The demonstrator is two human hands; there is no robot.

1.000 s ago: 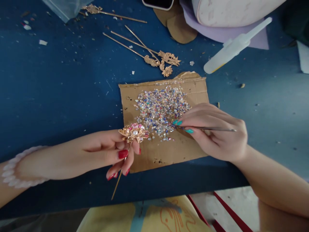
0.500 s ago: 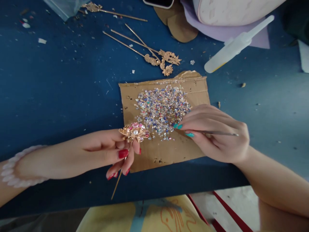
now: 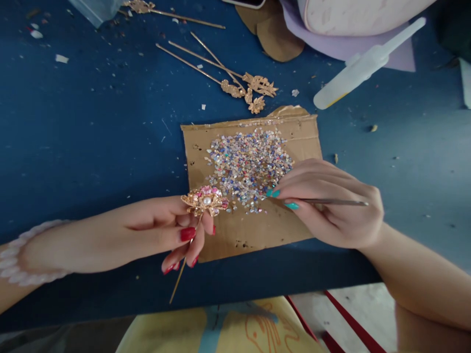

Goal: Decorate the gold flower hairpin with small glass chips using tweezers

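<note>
Left fingers (image 3: 172, 239): pinched snugly on the gold hairpin (image 3: 206, 201), thumb across the stem (image 3: 178, 282) just below the head, red nails on show.
Right fingers (image 3: 298, 189): drawn narrow around a slim metal tool (image 3: 331, 201), aiming it left at the lower right fringe of the chips (image 3: 250, 162); cannot tell whether gripping one at the tip.
Hairpin: up over the left edge of the cardboard (image 3: 253, 235), just beside the chips, stem slanting down and left; pink stones around a white pearl-like bead.
Handling: probably light and stiff, perhaps slick along the bare stem, likely delicate around stones and fine gold edges. Best taken right there under the head, leaving the stones untouched.
Chips: scattered thick across the cardboard, white, blue, pink; likely feather-light, hard, quick to scatter. Best lifted singly, with fine tips.
Spare pins: three gold pins (image 3: 259, 84) crossed on the blue surface (image 3: 91, 122), heads to the right; another pin (image 3: 187, 19) farther up, near a clear bag (image 3: 99, 10).
Upper right: translucent bottle (image 3: 349, 81), nozzle up and right; lilac sheet (image 3: 401, 56) beneath a pale pouch (image 3: 342, 17).
Writing: no brand, label or word legible; just an orange line drawing on the yellow garment (image 3: 165, 328). Pouch marks too faint to read.
</note>
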